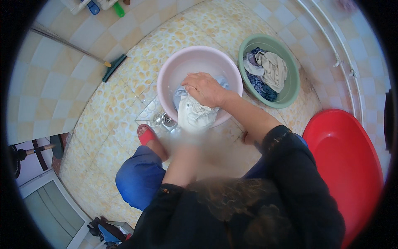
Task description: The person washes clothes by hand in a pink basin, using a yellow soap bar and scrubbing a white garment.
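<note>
A pink plastic basin (164, 65) with water in it stands on the floor in front of me. My right hand (203, 88) is bent over a bunched white cloth (194, 113) and grips it at the basin's near side. The cloth hangs over the near rim. A light blue cloth (179, 93) lies partly in the water under it. My left forearm (182, 166) reaches up to the lower end of the white cloth. The left hand itself is lost behind the cloth and a blurred patch, so its grip does not show.
Right of the basin, a green tub (292, 84) holds several crumpled clothes (272, 70). A large red plastic tub (345, 158) is at my right. By the pink basin's near left side is a floor drain (168, 120). A squeegee (114, 68) leans on the tiled wall; white pipes (339, 59) run along the right.
</note>
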{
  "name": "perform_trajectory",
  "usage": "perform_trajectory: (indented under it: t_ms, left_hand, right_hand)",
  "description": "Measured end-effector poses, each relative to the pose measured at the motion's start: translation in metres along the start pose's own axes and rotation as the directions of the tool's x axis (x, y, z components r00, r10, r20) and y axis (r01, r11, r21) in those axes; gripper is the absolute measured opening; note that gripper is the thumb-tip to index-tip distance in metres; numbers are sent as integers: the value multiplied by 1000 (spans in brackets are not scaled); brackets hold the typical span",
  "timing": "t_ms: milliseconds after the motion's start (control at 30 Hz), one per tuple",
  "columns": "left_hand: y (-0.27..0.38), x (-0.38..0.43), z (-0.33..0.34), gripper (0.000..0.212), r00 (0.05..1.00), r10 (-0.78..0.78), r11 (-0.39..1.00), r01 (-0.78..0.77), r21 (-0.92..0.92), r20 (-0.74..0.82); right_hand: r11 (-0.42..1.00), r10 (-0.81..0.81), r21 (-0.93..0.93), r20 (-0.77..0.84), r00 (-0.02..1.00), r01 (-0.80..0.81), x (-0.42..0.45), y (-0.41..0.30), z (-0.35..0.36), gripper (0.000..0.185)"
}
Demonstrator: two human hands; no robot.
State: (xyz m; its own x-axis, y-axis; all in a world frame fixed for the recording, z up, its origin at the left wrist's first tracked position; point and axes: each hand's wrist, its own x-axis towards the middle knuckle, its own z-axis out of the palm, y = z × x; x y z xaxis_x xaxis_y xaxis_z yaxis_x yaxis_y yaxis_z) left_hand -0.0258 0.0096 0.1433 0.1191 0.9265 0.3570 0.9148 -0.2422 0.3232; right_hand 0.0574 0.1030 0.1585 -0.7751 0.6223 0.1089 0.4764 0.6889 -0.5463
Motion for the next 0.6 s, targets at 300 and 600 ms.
perform_trajectory:
  t_ms: [300, 600]
  left_hand:
    - [15, 15, -21, 34, 992, -10, 974, -19, -227, -125]
    - [5, 10, -23, 34, 994, -90, 986, 80, -149, -63]
  right_hand:
    - [773, 607, 180, 69, 792, -608, -9, 82, -14, 30]
    - [432, 599, 596, 372, 710, -677, -23, 17, -37, 17]
